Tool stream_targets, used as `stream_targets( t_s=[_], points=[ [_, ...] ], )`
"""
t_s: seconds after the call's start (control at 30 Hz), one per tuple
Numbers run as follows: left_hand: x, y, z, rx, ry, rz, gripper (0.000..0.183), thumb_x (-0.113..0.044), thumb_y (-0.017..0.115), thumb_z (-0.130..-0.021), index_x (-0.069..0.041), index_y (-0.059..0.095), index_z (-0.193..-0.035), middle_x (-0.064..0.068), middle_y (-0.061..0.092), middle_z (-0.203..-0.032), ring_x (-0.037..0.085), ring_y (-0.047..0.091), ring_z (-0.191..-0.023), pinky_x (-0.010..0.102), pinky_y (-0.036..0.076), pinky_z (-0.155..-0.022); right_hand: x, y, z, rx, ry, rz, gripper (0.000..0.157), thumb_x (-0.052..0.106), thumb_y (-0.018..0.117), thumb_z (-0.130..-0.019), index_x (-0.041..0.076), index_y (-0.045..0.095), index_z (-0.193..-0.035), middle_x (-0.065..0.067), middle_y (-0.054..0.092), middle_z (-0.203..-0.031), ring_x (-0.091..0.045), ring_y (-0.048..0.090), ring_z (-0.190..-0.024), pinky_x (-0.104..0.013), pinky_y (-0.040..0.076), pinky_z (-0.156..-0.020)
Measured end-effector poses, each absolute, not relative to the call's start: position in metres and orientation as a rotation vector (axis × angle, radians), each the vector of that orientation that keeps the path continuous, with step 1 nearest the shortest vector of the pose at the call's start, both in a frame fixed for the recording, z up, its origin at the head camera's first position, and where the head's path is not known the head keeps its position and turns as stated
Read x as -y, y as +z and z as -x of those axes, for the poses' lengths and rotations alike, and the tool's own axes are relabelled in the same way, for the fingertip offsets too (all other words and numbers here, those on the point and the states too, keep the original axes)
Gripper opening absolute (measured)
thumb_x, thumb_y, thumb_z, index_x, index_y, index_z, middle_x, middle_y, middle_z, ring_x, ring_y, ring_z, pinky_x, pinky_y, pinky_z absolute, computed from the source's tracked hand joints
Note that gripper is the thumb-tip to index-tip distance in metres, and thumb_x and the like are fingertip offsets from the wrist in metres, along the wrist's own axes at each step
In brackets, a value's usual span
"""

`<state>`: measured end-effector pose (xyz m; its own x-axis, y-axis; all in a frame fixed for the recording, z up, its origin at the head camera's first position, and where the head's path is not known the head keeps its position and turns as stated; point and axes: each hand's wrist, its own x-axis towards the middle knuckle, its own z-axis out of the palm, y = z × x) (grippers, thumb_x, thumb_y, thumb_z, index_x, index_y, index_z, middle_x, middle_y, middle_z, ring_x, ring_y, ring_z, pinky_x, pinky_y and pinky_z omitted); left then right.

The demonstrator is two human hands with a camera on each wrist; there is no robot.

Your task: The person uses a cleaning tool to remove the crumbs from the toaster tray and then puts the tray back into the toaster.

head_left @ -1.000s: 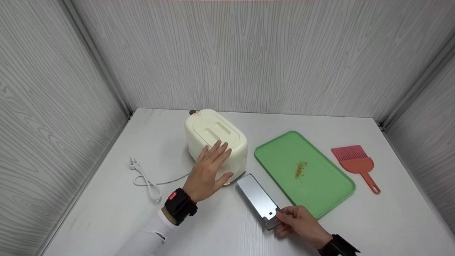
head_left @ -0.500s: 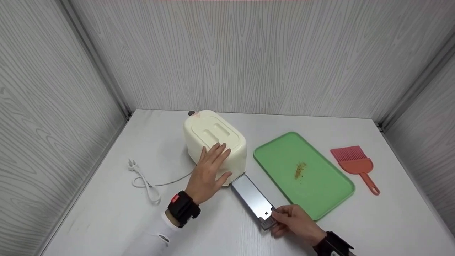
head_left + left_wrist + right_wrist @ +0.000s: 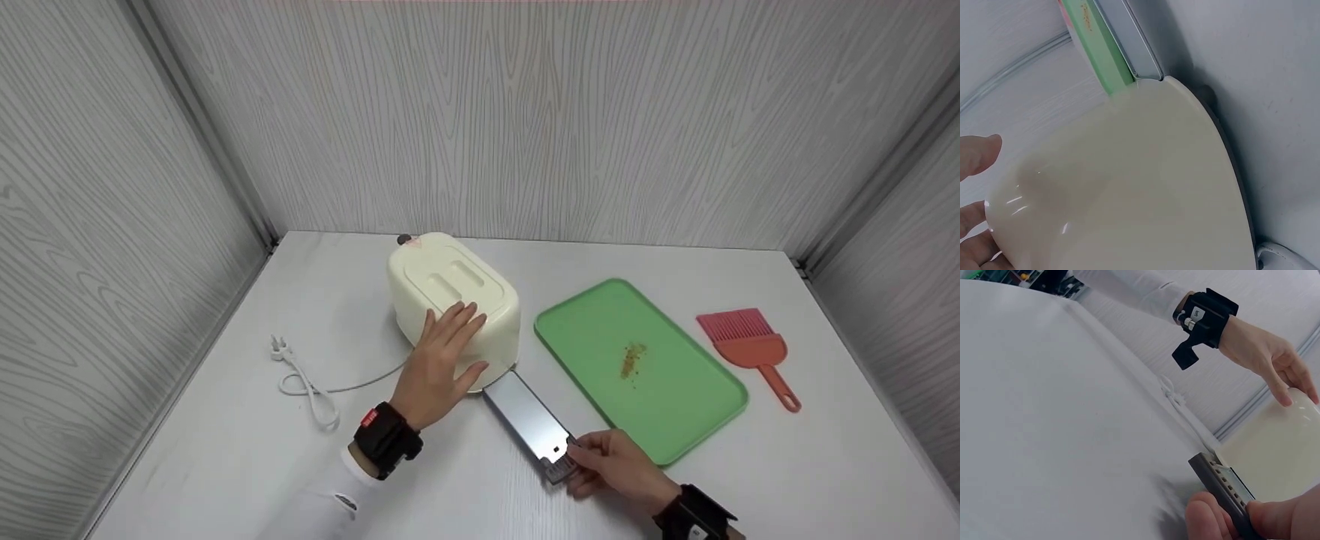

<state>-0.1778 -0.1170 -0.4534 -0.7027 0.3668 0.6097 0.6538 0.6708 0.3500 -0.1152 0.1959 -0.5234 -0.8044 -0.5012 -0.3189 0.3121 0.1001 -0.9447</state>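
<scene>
A cream toaster (image 3: 420, 292) stands on the white table, its top showing two long recesses. My left hand (image 3: 439, 367) rests on its near top edge with the fingers spread and straight. In the left wrist view the toaster's end wall (image 3: 1140, 169) fills the middle. My right hand (image 3: 619, 469) pinches the dark grey end of a flat metal crumb tray (image 3: 529, 416) between thumb and fingers. The tray's far end meets the toaster's lower edge, and whatever lies past that edge is hidden. In the right wrist view the slotted grey end (image 3: 1219, 484) faces me.
A green tray (image 3: 675, 397) with brown crumbs (image 3: 632, 360) lies right of the toaster. Farther right is a red brush (image 3: 739, 326) with an orange dustpan (image 3: 752, 351). The white cord and plug (image 3: 304, 375) lie at the left. Walls enclose the table's back and sides.
My right hand has slid the crumb tray up and left, so its far end, earlier apart from the toaster, now meets the toaster's lower edge. My left hand has stayed on the toaster.
</scene>
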Motion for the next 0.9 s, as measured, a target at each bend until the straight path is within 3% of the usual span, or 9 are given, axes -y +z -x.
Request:
stream_targets(
  t_s=[0.9],
  points=[
    [0.116,-0.455,0.178,2.367,-0.757,0.795,0.061,-0.012,0.08,-0.091,-0.001,0.056,-0.145,0.018,0.053,-0.152,0.034,0.043,-0.147,0.064,0.025,-0.123,-0.183,-0.528,0.132,-1.787,-1.8,0.15,0.025,0.011,0.059,-0.105,-0.013,0.062,-0.113,-0.015,0.075,-0.093,-0.014,0.074,-0.072,-0.028,0.065,-0.07]
  ],
)
